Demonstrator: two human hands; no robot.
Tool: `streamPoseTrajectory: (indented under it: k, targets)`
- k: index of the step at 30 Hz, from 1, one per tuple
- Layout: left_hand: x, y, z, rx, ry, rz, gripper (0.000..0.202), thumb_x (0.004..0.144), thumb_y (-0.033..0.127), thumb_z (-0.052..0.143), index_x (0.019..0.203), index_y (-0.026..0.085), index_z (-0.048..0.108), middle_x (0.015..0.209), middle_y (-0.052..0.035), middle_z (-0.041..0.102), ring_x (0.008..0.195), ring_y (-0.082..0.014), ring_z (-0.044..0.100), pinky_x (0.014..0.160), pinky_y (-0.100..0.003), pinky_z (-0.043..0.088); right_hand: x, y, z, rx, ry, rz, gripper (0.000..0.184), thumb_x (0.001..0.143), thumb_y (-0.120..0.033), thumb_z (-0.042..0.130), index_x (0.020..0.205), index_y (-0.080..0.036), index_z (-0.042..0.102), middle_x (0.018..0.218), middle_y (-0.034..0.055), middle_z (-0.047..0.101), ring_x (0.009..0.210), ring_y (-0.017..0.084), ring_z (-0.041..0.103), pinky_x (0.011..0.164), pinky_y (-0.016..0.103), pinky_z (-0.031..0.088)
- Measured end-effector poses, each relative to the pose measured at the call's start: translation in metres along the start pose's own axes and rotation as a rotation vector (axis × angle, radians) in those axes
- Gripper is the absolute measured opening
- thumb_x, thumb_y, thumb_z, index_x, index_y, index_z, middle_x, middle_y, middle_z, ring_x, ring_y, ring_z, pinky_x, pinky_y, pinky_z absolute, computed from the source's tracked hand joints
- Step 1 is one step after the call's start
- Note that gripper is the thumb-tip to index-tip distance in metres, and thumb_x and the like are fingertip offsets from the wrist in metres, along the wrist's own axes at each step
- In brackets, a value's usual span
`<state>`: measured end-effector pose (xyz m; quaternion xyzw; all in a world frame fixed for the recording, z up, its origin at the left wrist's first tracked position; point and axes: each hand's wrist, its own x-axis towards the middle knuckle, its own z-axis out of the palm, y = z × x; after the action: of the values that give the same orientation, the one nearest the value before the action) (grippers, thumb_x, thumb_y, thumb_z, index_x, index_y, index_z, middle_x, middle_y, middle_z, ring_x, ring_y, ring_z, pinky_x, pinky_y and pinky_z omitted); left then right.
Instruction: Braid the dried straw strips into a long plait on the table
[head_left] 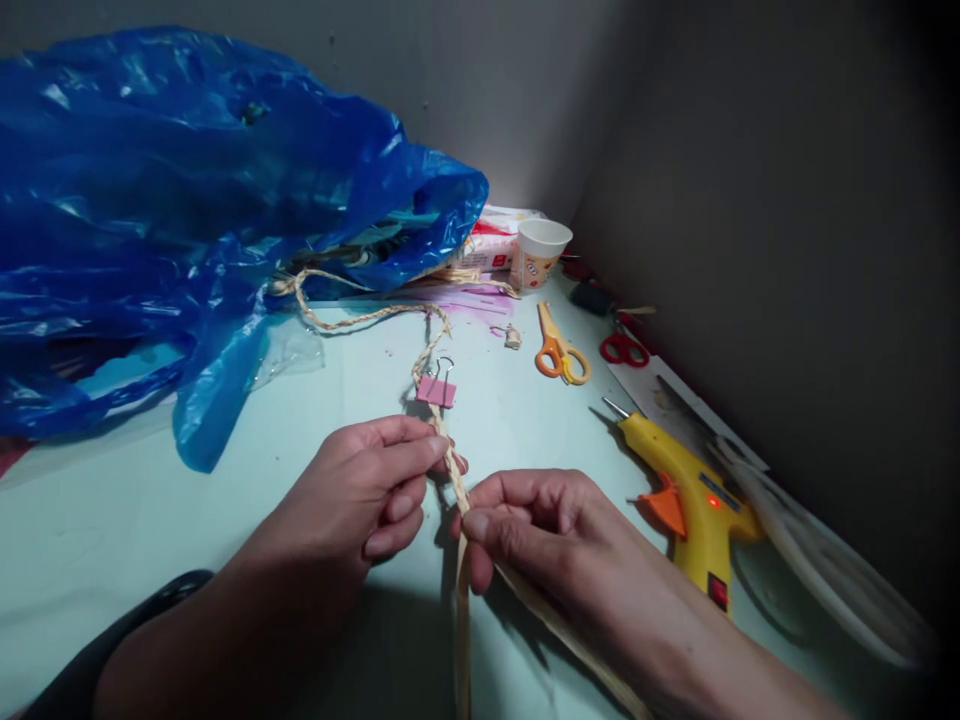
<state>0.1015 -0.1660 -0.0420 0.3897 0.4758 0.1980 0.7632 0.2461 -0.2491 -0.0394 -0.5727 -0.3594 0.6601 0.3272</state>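
Note:
A tan braided straw cord (360, 320) runs from under the blue bag across the pale green table to my hands. A pink binder clip (436, 390) is clamped on it just beyond my fingers. My left hand (367, 495) pinches the braid below the clip between thumb and fingers. My right hand (540, 530) is closed on the loose flat strands (462, 620), which trail toward me off the table's near edge.
A big crumpled blue plastic bag (172, 200) fills the left rear. At right lie a yellow glue gun (694, 500) with its red light on, orange scissors (559, 350), red scissors (624, 348) and a paper cup (538, 252). Grey walls close the back and right.

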Motion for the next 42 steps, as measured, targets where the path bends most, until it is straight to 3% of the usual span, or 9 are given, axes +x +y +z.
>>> streamPoseTrajectory:
  k: [5,8,11,16,22,25,35,39,42]
  targets:
    - [0.0,0.0,0.002,0.05,0.114,0.034,0.015,0.076,0.024,0.065,0.072,0.016,0.054,0.042,0.0099,0.038,0.029,0.0001,0.024,0.031,-0.012,0.011,0.0,-0.002,0.002,-0.033,0.025,-0.002,0.03,0.087,-0.039,0.053,0.074,-0.013,0.062,0.062,0.0,0.053,0.051,0.007,0.027,0.049,0.024,0.019]
    - [0.0,0.0,0.005,0.032,0.131,0.055,0.015,0.075,0.021,0.066,0.071,0.016,0.053,0.05,0.0074,0.047,0.03,0.0012,0.025,0.032,-0.011,0.012,0.001,-0.002,0.004,-0.056,0.035,-0.004,0.029,0.087,-0.038,0.053,0.076,-0.013,0.063,0.066,0.0013,0.057,0.05,0.007,0.028,0.048,0.023,0.02]
    - [0.0,-0.001,0.006,0.018,0.142,0.074,0.014,0.074,0.019,0.066,0.07,0.015,0.053,0.051,0.0076,0.046,0.031,0.0012,0.025,0.032,-0.012,0.013,0.001,-0.002,0.008,-0.096,0.058,-0.008,0.029,0.088,-0.037,0.051,0.073,-0.014,0.061,0.065,0.0011,0.057,0.049,0.007,0.029,0.048,0.023,0.021]
    - [-0.001,-0.001,0.004,0.016,0.087,0.068,0.013,0.076,0.021,0.066,0.07,0.015,0.055,0.044,0.0108,0.033,0.032,0.0004,0.022,0.031,-0.011,0.014,0.002,-0.003,0.013,-0.145,0.088,0.002,0.03,0.09,-0.035,0.048,0.071,-0.015,0.059,0.057,-0.0015,0.048,0.047,0.007,0.027,0.046,0.023,0.019]
    - [-0.008,0.003,0.006,0.11,0.066,0.007,0.012,0.076,0.022,0.066,0.078,0.016,0.056,0.048,0.0091,0.042,0.032,0.0014,0.022,0.032,-0.011,0.011,0.001,-0.002,0.014,-0.135,0.083,-0.016,0.03,0.091,-0.033,0.047,0.071,-0.014,0.058,0.059,-0.001,0.048,0.049,0.007,0.028,0.048,0.023,0.021]
    - [-0.008,0.003,0.008,0.131,0.093,0.026,0.015,0.074,0.023,0.067,0.08,0.017,0.054,0.048,0.0096,0.042,0.031,0.0013,0.023,0.033,-0.012,0.011,0.0,-0.001,0.014,-0.147,0.074,-0.029,0.03,0.092,-0.034,0.047,0.071,-0.015,0.058,0.056,-0.0027,0.043,0.048,0.007,0.026,0.047,0.023,0.019]
    - [-0.009,-0.002,0.014,0.146,0.156,0.107,0.018,0.072,0.021,0.067,0.083,0.015,0.054,0.053,0.0092,0.045,0.033,0.0011,0.027,0.035,-0.011,0.017,0.003,-0.001,0.016,-0.226,0.125,-0.02,0.03,0.091,-0.029,0.046,0.07,-0.014,0.061,0.056,-0.0008,0.048,0.048,0.007,0.03,0.046,0.022,0.023]
    - [-0.013,-0.003,0.012,0.176,0.118,0.058,0.016,0.074,0.024,0.066,0.084,0.015,0.056,0.049,0.0094,0.045,0.033,0.0011,0.025,0.035,-0.011,0.014,0.005,0.001,0.017,-0.193,0.14,0.0,0.031,0.091,-0.026,0.045,0.068,-0.014,0.061,0.058,0.0008,0.052,0.048,0.007,0.032,0.047,0.021,0.024]
    - [-0.01,-0.005,0.008,0.182,0.093,0.1,0.016,0.071,0.022,0.068,0.077,0.015,0.054,0.045,0.0105,0.041,0.033,0.0005,0.026,0.036,-0.011,0.015,0.006,0.001,0.017,-0.221,0.142,-0.016,0.031,0.091,-0.028,0.046,0.068,-0.014,0.061,0.056,0.0,0.05,0.047,0.007,0.031,0.046,0.022,0.023]
